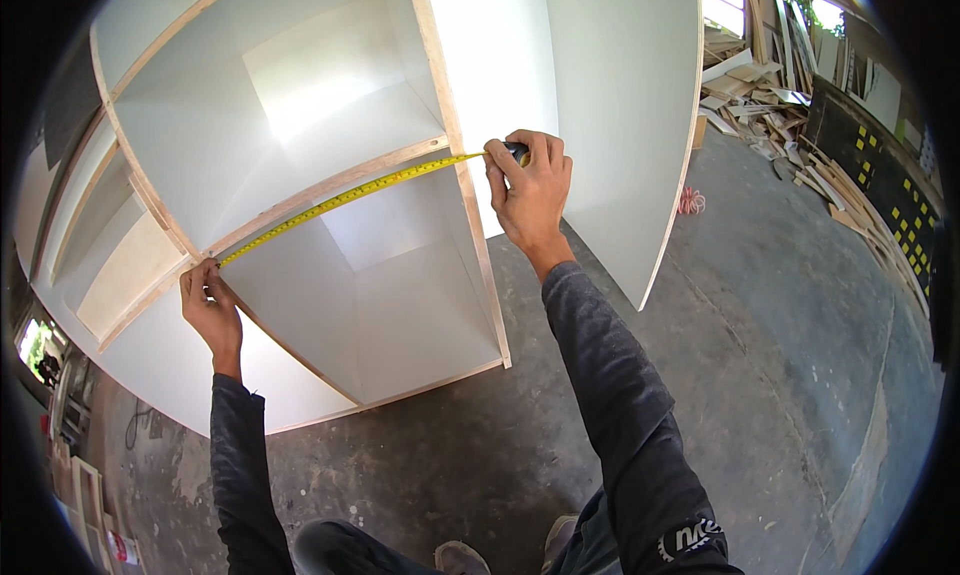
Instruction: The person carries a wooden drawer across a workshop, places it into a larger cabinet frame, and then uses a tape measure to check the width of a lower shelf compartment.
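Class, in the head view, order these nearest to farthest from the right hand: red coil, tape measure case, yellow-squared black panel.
1. Tape measure case: held in the right hand.
2. Red coil: on the floor, rightward.
3. Black panel: far right.

Scuffed grey concrete floor (pixel 780 315)
It carries the wood-edged white cabinet (pixel 330 165), a pinkish-red coil (pixel 690 202), loose wooden strips (pixel 866 225) and, farther back at right, a jumbled heap of boards (pixel 737 87).

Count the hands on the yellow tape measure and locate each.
2: the left hand at the left end of the yellow blade, and the right hand around the dark case at its right end. None looks hidden.
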Demonstrator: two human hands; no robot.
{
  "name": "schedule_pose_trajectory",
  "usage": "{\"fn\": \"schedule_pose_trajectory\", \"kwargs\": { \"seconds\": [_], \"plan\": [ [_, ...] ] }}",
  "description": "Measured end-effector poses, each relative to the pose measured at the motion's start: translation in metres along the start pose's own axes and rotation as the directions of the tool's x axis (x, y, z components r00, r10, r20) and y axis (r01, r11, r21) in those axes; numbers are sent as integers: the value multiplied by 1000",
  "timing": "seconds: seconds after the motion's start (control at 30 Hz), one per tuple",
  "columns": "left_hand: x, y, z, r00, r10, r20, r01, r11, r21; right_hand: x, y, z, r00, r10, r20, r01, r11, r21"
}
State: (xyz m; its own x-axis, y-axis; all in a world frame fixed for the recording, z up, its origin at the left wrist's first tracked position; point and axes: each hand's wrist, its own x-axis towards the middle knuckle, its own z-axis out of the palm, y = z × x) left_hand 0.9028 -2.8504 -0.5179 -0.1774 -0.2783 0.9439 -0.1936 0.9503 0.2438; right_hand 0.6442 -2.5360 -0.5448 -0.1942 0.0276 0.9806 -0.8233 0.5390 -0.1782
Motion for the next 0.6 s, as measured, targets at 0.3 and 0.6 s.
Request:
{"fn": "schedule_pose_trajectory", "kwargs": {
  "seconds": [0.3, 0.6],
  "plan": [
    [1, 1, -1, 1000, 3, 13, -4, 1000, 11, -1, 0, 0, 1000, -4, -6, 4, 1000, 5],
    [2, -2, -3, 999, 42, 19, -43, 999, 16, -1, 0, 0, 1000, -9, -5, 9, 1000, -3]
  ]
}}
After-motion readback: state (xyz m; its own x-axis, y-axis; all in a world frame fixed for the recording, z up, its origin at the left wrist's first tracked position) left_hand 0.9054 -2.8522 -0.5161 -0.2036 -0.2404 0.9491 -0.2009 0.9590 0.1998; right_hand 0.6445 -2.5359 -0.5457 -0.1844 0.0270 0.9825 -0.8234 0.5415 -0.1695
